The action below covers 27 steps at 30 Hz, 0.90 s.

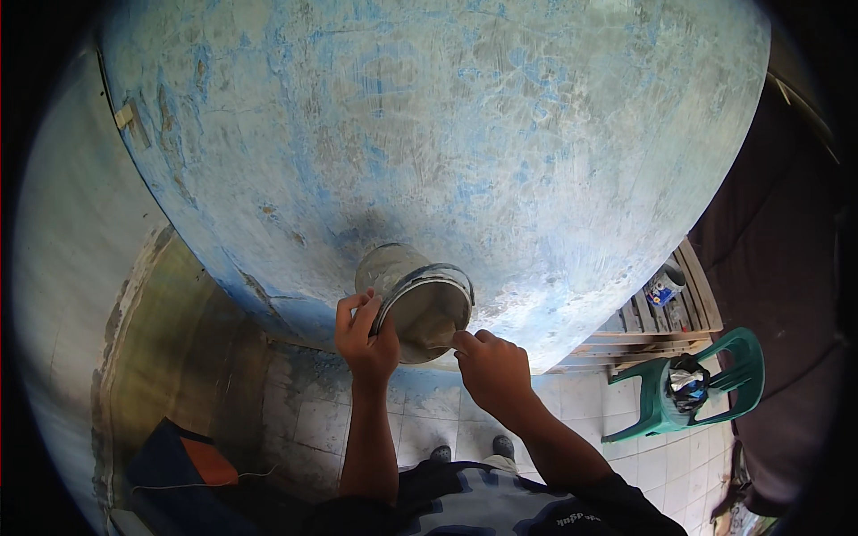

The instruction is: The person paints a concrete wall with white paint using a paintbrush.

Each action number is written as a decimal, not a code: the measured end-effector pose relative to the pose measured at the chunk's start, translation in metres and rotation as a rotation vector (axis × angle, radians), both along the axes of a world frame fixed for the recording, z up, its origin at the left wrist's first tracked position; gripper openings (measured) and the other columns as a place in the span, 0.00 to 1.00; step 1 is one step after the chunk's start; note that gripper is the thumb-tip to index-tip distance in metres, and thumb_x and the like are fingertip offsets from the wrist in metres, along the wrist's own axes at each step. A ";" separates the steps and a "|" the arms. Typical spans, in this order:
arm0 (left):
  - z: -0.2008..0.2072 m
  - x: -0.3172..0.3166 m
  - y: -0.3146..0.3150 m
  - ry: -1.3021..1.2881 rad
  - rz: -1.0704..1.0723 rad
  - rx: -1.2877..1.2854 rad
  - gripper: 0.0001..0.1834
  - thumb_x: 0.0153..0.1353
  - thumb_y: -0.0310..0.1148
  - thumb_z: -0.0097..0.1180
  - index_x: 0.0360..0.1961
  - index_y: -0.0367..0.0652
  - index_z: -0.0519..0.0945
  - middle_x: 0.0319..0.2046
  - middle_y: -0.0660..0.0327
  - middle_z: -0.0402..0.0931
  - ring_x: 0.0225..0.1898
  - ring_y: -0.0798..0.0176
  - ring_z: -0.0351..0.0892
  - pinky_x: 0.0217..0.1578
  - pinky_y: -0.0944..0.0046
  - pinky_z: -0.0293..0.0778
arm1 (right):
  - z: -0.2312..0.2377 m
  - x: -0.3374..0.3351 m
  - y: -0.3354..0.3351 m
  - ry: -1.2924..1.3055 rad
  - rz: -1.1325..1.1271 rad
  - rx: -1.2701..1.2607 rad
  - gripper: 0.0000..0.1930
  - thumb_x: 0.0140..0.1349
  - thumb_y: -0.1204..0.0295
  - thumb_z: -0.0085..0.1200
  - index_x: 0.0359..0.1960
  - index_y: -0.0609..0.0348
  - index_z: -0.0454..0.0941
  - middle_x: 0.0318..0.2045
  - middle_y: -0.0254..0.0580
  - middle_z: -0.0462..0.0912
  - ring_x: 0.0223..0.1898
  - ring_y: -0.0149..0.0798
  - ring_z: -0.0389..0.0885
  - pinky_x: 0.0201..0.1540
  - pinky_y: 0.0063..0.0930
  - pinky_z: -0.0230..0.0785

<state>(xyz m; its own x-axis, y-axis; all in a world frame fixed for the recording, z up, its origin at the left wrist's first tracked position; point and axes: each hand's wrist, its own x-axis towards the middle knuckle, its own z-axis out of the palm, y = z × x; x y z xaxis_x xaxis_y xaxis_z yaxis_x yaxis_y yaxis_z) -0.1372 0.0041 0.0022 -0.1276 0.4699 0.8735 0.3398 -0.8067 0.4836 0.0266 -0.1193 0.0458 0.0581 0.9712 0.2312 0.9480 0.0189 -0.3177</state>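
A small pail (410, 284) with a dark handle over its rim is tilted toward me in front of the wall. Its inside is coated with greyish-beige paste (427, 326). My left hand (369, 335) is closed on the pail's left side at the rim and handle. At the pail's lower right rim, my right hand (490, 364) is closed with its fingertips by the opening. A thin end of something shows there, reaching into the paste; most of it is hidden by the fingers. Ahead stands the wall (420, 134), patchy blue and grey with smeared coating.
At right, a green plastic chair (657, 406) holds a dark bag (688, 384). Behind it, a slatted wooden rack (702, 286) carries a can (666, 284). A dark cloth (760, 268) hangs far right. A blue and orange object (192, 460) lies lower left. The floor is tiled (429, 406).
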 end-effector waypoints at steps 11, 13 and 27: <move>0.000 0.006 -0.004 0.152 -0.047 -0.023 0.17 0.58 0.11 0.54 0.48 0.32 0.84 0.45 0.47 0.87 0.52 0.45 0.86 0.61 0.44 0.77 | -0.007 -0.004 0.019 -0.104 -0.030 0.012 0.10 0.60 0.76 0.55 0.44 0.56 0.80 0.31 0.49 0.82 0.33 0.51 0.86 0.33 0.45 0.78; 0.001 0.009 -0.006 0.142 -0.054 -0.019 0.18 0.58 0.11 0.53 0.48 0.32 0.84 0.45 0.48 0.87 0.51 0.45 0.86 0.61 0.44 0.77 | -0.010 -0.004 0.021 -0.112 -0.031 0.023 0.11 0.58 0.76 0.55 0.43 0.57 0.80 0.31 0.50 0.82 0.33 0.51 0.86 0.32 0.45 0.78; -0.011 0.030 -0.008 0.189 -0.144 0.013 0.19 0.55 0.10 0.52 0.46 0.33 0.85 0.44 0.48 0.87 0.50 0.47 0.87 0.58 0.46 0.81 | -0.024 0.001 0.020 -0.132 -0.042 -0.071 0.09 0.58 0.76 0.57 0.40 0.60 0.79 0.32 0.52 0.84 0.33 0.50 0.88 0.31 0.43 0.80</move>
<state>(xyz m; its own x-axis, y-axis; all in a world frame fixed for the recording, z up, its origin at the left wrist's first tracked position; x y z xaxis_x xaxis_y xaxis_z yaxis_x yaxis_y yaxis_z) -0.1076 -0.0039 -0.0088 0.1066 0.4599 0.8815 0.3047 -0.8590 0.4113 0.0276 -0.0990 0.0214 0.0732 0.9826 0.1704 0.9810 -0.0402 -0.1896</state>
